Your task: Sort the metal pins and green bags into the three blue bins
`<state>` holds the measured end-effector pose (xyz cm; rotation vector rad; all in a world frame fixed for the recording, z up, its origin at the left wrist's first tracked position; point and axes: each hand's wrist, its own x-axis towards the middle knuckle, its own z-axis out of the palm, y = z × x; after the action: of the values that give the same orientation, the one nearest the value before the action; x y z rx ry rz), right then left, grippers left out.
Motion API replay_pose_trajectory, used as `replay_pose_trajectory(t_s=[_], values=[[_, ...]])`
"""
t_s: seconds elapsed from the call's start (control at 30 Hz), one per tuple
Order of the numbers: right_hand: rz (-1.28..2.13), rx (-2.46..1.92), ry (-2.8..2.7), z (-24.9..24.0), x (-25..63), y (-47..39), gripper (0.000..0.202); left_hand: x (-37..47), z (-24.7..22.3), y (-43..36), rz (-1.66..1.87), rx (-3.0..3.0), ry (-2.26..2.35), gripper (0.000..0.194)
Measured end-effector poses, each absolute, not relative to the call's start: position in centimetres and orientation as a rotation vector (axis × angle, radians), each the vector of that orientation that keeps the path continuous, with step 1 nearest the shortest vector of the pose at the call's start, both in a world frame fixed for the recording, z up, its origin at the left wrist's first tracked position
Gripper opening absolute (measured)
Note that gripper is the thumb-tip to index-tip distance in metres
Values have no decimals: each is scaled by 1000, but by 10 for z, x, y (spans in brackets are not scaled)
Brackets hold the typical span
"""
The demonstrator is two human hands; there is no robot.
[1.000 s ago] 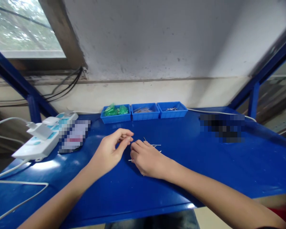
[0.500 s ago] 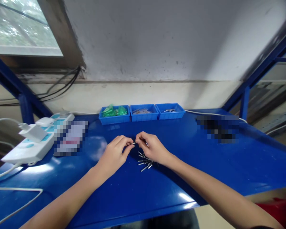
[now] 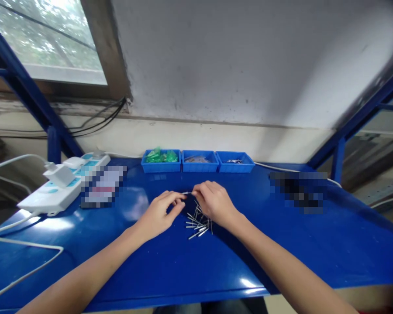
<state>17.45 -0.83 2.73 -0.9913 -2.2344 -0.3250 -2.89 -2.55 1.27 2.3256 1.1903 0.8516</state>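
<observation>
Past the held pin [image 3: 187, 193], bins [image 3: 160, 167] hold green plastic [image 3: 162, 155], metal rods [image 3: 234, 161]

A white power strip [image 3: 49, 199] with a plugged-in charger [image 3: 59, 175] lies beside a pixelated flat object [image 3: 102, 188].

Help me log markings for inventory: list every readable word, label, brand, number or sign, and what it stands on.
No text is readable.
Power strip: any print too small.
Light pixelated item, dark pixelated item: obscured.
Metal pins, blue bins: no lettering discernible.
</observation>
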Motion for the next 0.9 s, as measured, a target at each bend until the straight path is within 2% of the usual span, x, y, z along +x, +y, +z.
replay_pose_trajectory(t_s=[0.1, 0.2, 0.3, 0.43, 0.5, 0.63, 0.8, 0.9], values=[[-480, -1224, -1953, 36, 208, 15, 30, -25, 11, -24, 631, 2511, 1140, 29], [-475, -1651, -1643, 37, 245, 38, 33, -22, 10, -25, 524, 2594, 1116, 14], [-285, -1805, -1671, 27, 254, 44, 38, -22, 9, -26, 549, 2575, 1136, 8], [52, -1445, -2037, 19, 216, 18, 30, -25, 9, -25, 674, 2450, 1251, 7], [87, -1182, -2259, 17, 193, 2, 28, -29, 9, -24, 760, 2372, 1349, 10], [-78, -929, -2470, 14, 167, -15, 18, -34, 12, -22, 828, 2304, 1418, 18], [-226, -916, -2463, 15, 165, -17, 21, -34, 16, -24, 793, 2324, 1351, 28], [-277, -960, -2355, 24, 176, -6, 23, -34, 18, -27, 729, 2321, 1269, 17]])
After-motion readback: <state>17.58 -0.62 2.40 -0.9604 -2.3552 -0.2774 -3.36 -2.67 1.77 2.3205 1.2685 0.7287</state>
